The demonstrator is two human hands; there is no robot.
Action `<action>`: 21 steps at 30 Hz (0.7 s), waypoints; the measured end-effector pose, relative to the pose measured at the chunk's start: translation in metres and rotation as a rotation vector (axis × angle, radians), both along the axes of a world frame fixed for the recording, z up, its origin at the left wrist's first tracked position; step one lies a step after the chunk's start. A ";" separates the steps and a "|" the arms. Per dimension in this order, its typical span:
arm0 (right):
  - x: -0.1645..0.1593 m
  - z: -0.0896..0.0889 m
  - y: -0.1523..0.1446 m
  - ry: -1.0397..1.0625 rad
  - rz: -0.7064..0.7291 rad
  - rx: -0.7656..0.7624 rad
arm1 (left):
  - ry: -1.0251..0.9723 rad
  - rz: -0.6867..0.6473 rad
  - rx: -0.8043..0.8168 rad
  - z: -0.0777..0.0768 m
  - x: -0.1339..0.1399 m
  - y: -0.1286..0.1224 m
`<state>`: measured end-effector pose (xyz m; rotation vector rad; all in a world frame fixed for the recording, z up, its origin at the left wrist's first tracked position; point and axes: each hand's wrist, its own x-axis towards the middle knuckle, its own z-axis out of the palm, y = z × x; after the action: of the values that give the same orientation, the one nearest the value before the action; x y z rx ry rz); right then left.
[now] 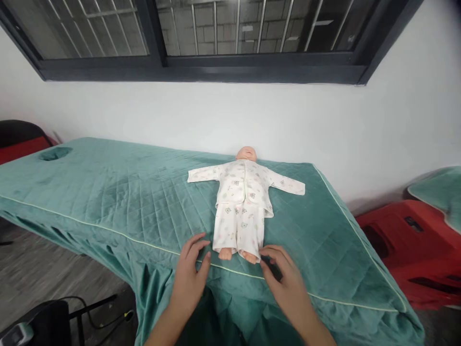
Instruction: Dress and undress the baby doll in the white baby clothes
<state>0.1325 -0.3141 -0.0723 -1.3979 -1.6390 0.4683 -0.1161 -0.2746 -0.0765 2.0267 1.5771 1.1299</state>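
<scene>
A baby doll (247, 154) lies on its back on the green quilted cover, its head toward the wall. It wears a white printed jacket (234, 185) with both sleeves spread out sideways and matching white trousers (226, 226). The doll's bare feet (225, 253) show below the trouser hems; no hands show at the sleeve ends. My left hand (190, 271) is open with curved fingers, just left of the trouser legs and apart from them. Beside the hem on the right, my right hand (286, 276) has thumb and forefinger apart; the fingertips are at the cloth, perhaps touching it.
The green cover (126, 192) drapes over a long bed with a hole (55, 153) at its left end. Behind stand a white wall (230, 113) and a barred window. Red plastic stools (414, 245) are at the right. A black device (39, 322) with cables is at lower left.
</scene>
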 end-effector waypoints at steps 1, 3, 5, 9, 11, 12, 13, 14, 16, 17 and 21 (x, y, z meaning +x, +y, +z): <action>0.000 0.001 0.000 0.002 -0.012 0.003 | -0.008 -0.002 -0.017 0.001 -0.003 -0.001; -0.005 0.002 0.004 -0.013 -0.028 0.012 | -0.026 -0.020 -0.031 0.004 -0.003 -0.001; -0.016 0.006 0.010 -0.062 -0.021 0.029 | -0.043 -0.044 -0.049 0.006 0.002 0.002; -0.048 0.018 0.027 -0.247 0.058 0.066 | -0.027 -0.053 -0.109 0.004 0.015 0.015; -0.061 0.025 0.034 -0.338 0.064 0.075 | -0.026 -0.052 -0.117 0.001 0.017 0.020; -0.066 0.028 0.036 -0.369 0.052 0.079 | -0.038 -0.063 -0.118 0.000 0.017 0.022; -0.069 0.031 0.038 -0.388 0.037 0.086 | -0.057 -0.083 -0.115 0.000 0.017 0.022; -0.070 0.033 0.039 -0.396 0.025 0.103 | -0.076 -0.107 -0.106 0.001 0.016 0.022; -0.068 0.035 0.037 -0.376 0.003 0.181 | -0.099 -0.147 -0.057 0.004 0.014 0.019; -0.066 0.035 0.036 -0.359 -0.005 0.238 | -0.098 -0.160 -0.023 0.007 0.013 0.017; -0.056 0.031 0.026 -0.346 0.006 0.354 | -0.057 -0.177 0.063 0.013 0.010 0.009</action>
<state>0.0762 -0.2879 -0.0412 -1.2518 -1.8907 -0.0701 -0.1059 -0.2659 -0.0638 2.1073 1.3219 1.1718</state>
